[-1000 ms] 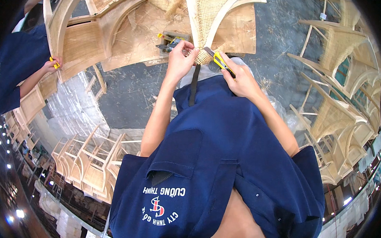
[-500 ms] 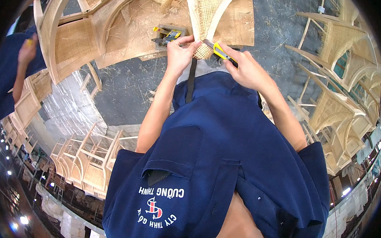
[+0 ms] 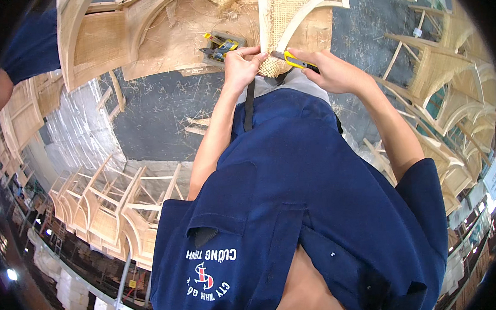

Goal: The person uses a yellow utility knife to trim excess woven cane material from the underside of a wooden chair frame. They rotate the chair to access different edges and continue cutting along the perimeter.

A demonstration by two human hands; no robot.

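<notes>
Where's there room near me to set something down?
Bar thin scraps, there's room on the dark floor between the silvery sheet and your left forearm, and the strip between the brown sheet and right-hand chairs. Crowded around your left hand, right hand, yellow knife, woven cane and toolbox.

Straight ahead of the person, the near end of a frame (image 3: 264, 19) lies between the two hands, left hand (image 3: 241, 69) on its left, right hand (image 3: 333, 69) on its right. Cane webbing (image 3: 274, 68) spans the frame and overhangs that end; the knife (image 3: 298, 61) in the right hand points left toward it. Left of the frame, a tool box (image 3: 220, 48) sits on a flat sheet (image 3: 193, 43) on the floor (image 3: 162, 114). Farther left come another frame (image 3: 101, 45) and a co-worker (image 3: 32, 45). Chairs (image 3: 452, 82) line the right side; more chairs (image 3: 102, 207) stand behind, to the left.
</notes>
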